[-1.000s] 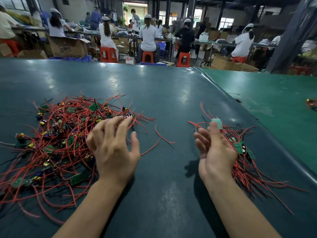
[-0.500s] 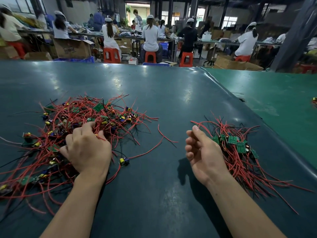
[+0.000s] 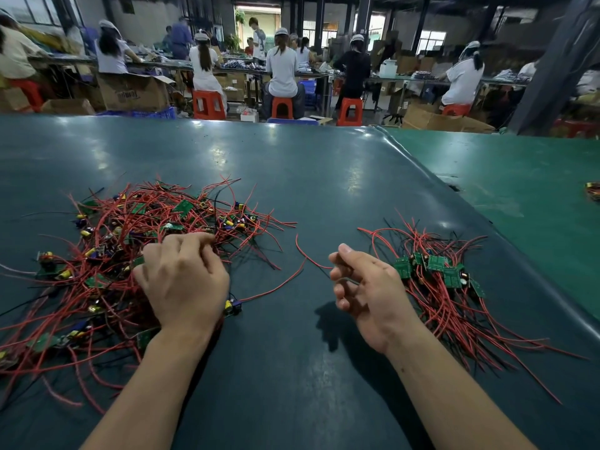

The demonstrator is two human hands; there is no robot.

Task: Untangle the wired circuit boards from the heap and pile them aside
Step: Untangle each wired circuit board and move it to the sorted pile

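A tangled heap of wired circuit boards (image 3: 130, 228), small green boards with long red and black leads, covers the left of the dark green table (image 3: 308, 190). My left hand (image 3: 185, 280) lies on the heap's near right side, its fingers curled down into the red wires and gripping them. One board with a blue and yellow part (image 3: 232, 307) lies just right of that hand, and its red lead trails off to the right. A smaller sorted pile of boards (image 3: 438, 274) sits on the right. My right hand (image 3: 367, 287) hovers beside this pile, loosely curled and holding nothing.
A lighter green table (image 3: 519, 196) adjoins on the right along a raised mat edge (image 3: 418, 177), with a small wire bundle (image 3: 594, 191) at the frame's border. Beyond the far edge, several people sit on red stools (image 3: 209, 103) among cardboard boxes.
My right hand let a board drop onto the right pile and drew back leftward with nothing in it. My left hand came down from above the heap and closed on its wires.
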